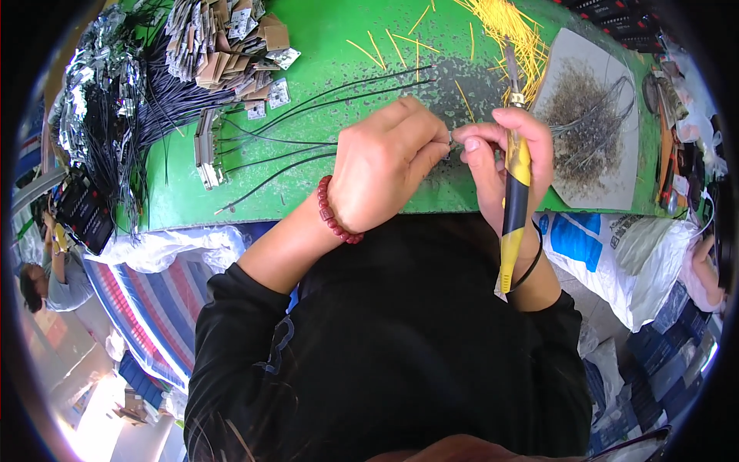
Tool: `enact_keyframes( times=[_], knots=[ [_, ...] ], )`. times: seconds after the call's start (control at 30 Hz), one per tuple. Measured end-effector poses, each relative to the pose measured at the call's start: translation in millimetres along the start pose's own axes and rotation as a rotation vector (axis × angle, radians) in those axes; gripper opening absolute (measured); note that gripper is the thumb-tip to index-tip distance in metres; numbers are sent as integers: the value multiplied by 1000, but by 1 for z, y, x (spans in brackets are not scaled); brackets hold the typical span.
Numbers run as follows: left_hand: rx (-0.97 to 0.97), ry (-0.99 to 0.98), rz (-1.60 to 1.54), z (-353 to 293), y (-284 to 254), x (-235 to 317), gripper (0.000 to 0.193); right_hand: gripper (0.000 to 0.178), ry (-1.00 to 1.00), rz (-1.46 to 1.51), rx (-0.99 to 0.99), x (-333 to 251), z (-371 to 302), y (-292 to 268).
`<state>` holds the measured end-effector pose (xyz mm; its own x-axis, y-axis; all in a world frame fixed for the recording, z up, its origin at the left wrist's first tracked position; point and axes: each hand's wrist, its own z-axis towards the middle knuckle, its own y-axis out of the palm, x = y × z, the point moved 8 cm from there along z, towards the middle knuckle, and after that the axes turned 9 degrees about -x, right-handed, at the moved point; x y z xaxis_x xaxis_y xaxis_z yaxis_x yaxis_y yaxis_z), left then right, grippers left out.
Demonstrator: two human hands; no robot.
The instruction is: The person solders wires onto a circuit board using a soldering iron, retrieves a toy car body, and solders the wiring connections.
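My left hand [389, 158] is closed in a pinch on black wires [300, 145], which run leftward under it to a metal bracket-shaped part [206, 150] on the green table. Other black wires from that part pass above the hand, their bare ends lying farther right. In my right hand [531, 146] is a yellow and black soldering iron [516, 192], its metal tip pointing away from me. The right thumb and forefinger meet the left fingertips at a small piece; its exact shape is hidden.
Many yellow wires or thin tubes [508, 35] lie at the far right, several loose ones nearby. A grey board [623, 173] bears dark debris and thin wires. At left are stacked metal-and-brown plates [208, 46] and bundled black-wired parts [96, 100]. White plastic sacks [623, 262] stand below.
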<state>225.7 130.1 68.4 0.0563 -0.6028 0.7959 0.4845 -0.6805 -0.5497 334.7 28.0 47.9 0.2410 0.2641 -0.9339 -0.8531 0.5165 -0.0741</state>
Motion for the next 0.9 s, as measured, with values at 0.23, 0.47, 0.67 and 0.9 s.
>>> enact_keyframes(
  times=[0.23, 0.47, 0.67, 0.9],
  knots=[
    [29, 58, 28, -2, 1, 5, 11, 38, 127, 102, -47, 10, -2, 1],
    [-81, -164, -157, -4, 10, -9, 9, 34, 153, 79, 15, 15, -6, -8],
    [-96, -4, 185, -2, 23, -5, 10, 54, 266, 3, -71, 8, -27, -36],
    [-196, 2, 158, 0, 33, -9, 10, 47, 210, 4, 25, 13, -55, -58]
  ],
)
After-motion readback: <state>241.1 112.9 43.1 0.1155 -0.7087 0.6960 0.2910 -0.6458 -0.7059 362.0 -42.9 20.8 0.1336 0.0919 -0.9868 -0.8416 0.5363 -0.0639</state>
